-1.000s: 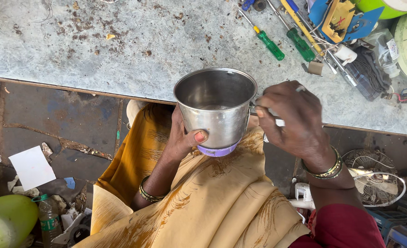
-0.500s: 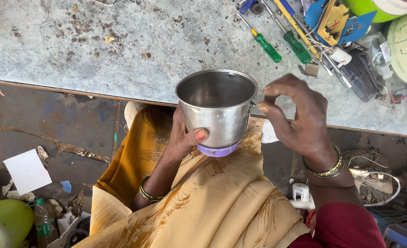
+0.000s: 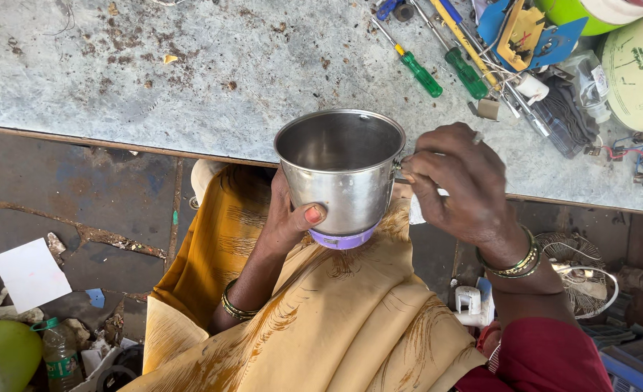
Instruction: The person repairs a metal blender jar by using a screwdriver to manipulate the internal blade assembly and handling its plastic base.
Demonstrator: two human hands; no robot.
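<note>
Shiny steel mixer jar with purple base [image 3: 341, 178] held over lap, beside grey stone worktop [image 3: 154, 80]. Left hand [image 3: 287, 221] wraps lower wall; right hand [image 3: 456, 181] pinches side handle. Likely rigid, light, slippery; grip base and handle.

Silver steel jar [image 3: 340, 174] with purple base [image 3: 343, 239]; mustard cloth [image 3: 321, 327]; green-handled screwdrivers [image 3: 423, 75].

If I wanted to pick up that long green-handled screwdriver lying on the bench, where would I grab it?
Grip the green handle, the thick end of the screwdriver, coming down from above. It lies flat on the grey bench with bare surface on its left side, while other tools crowd its right, so approach from the left. The thin metal shaft offers less to hold.
</note>
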